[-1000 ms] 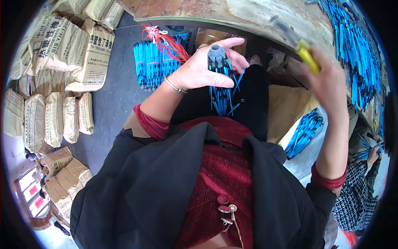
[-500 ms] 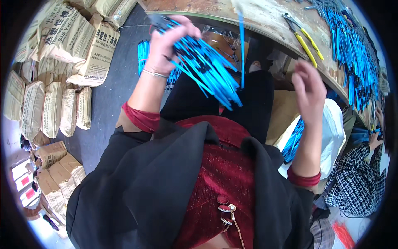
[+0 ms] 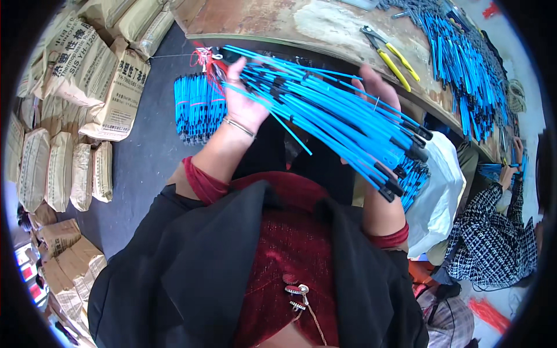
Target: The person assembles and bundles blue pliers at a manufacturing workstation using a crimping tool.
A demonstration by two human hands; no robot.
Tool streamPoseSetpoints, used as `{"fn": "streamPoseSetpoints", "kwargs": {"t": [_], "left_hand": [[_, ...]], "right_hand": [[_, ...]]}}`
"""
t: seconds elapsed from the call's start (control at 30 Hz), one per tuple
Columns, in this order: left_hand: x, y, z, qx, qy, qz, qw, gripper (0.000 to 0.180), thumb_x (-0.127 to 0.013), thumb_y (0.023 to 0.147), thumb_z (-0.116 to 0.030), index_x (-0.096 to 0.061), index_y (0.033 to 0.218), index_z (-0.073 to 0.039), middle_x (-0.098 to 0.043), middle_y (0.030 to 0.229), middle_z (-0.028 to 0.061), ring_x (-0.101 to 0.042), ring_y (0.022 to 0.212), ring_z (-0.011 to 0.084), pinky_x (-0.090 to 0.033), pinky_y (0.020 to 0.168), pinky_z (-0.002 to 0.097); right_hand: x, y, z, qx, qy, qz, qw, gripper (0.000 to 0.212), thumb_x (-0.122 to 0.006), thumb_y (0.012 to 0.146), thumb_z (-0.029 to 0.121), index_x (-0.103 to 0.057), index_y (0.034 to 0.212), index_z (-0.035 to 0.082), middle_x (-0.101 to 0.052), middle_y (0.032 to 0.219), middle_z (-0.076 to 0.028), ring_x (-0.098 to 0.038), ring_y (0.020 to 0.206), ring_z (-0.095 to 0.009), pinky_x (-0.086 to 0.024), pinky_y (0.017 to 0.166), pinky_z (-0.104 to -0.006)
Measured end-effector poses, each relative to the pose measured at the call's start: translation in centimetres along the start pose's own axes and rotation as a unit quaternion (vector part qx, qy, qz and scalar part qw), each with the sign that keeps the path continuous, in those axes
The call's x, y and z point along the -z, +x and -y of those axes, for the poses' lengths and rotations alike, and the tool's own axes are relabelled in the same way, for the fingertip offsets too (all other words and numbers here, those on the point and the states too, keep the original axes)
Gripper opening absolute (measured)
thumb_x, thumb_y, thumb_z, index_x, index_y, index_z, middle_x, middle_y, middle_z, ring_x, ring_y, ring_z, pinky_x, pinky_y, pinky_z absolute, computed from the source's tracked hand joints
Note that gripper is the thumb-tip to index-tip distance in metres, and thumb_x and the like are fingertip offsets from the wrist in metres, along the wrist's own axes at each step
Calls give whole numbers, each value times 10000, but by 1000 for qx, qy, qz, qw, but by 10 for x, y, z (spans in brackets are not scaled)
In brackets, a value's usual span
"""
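Observation:
My left hand (image 3: 248, 104) is closed around one end of a fanned bundle of thin blue rods (image 3: 333, 113) with black fittings and black ends. The rods slant down to the right across my lap, and one loose rod sticks out below the rest. Behind the bundle's far part is my right hand (image 3: 380, 90), its fingers stretched out and slightly blurred above the rods; its palm is hidden by them. A tangle of red bands (image 3: 203, 58) shows beside my left hand, at the gripped end.
Tied blue rod bundles (image 3: 200, 107) stand at left. On the wooden bench (image 3: 243, 20) lie yellow-handled pliers (image 3: 391, 58) and a rod heap (image 3: 464, 75). A white sack (image 3: 441, 191) is at right, near a co-worker's checked sleeve (image 3: 487, 232). Paper sacks (image 3: 110, 87) are stacked left.
The bundle in my left hand has swung up to the right and fanned out. My right hand has moved left, behind the rods. The red bands now show beside my left hand.

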State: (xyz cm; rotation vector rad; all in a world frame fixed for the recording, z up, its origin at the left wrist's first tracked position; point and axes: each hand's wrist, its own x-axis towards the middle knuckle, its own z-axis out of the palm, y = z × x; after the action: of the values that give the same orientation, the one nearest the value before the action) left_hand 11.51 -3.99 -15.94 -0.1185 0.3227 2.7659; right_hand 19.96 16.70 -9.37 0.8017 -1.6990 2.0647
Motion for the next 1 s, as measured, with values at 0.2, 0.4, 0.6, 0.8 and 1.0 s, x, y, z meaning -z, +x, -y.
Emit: {"fn": "streamPoseSetpoints", "kwargs": {"t": [0.2, 0.4, 0.6, 0.8, 1.0], "left_hand": [[6, -3, 42, 168, -3, -77, 983, 476, -515, 799, -509, -617, 940, -66, -639, 911, 131, -577, 922, 321, -446, 844, 470], [42, -1, 55, 366, 56, -68, 927, 585, -429, 827, -616, -620, 954, -78, -643, 873, 139, -596, 881, 307, -459, 810, 441], [66, -28, 11, 332, 637, 76, 692, 397, -506, 877, -409, -617, 902, -29, -647, 741, 82, -621, 685, 185, -490, 630, 288], [33, -46, -19, 313, 758, 229, 525, 233, -568, 827, -237, -612, 835, -8, -623, 679, 119, -619, 651, 217, -482, 609, 308], [14, -20, -40, 51, 930, 98, 351, 184, -573, 808, -202, -612, 845, -27, -594, 693, 143, -610, 694, 254, -478, 656, 333]], "right_hand": [[9, 18, -6, 97, -60, 49, 992, 522, -763, 666, 119, -422, 1057, 64, -584, 1023, -106, -545, 1038, -246, -416, 920, -394], [1, 15, 5, -10, -118, -31, 992, 371, -714, 687, 60, -434, 931, 68, -601, 932, -77, -592, 884, -221, -455, 840, -341], [20, 13, 19, -130, -171, 20, 976, 314, -659, 706, 27, -434, 924, 50, -588, 838, -68, -578, 784, -189, -458, 739, -311], [25, 8, 22, -215, 92, -119, 965, 302, -651, 687, -1, -451, 908, 42, -578, 825, -78, -562, 746, -190, -453, 710, -306], [48, 20, 17, -89, 131, 88, 984, 314, -698, 683, 86, -464, 891, 70, -581, 866, -109, -553, 772, -205, -445, 752, -334]]}}
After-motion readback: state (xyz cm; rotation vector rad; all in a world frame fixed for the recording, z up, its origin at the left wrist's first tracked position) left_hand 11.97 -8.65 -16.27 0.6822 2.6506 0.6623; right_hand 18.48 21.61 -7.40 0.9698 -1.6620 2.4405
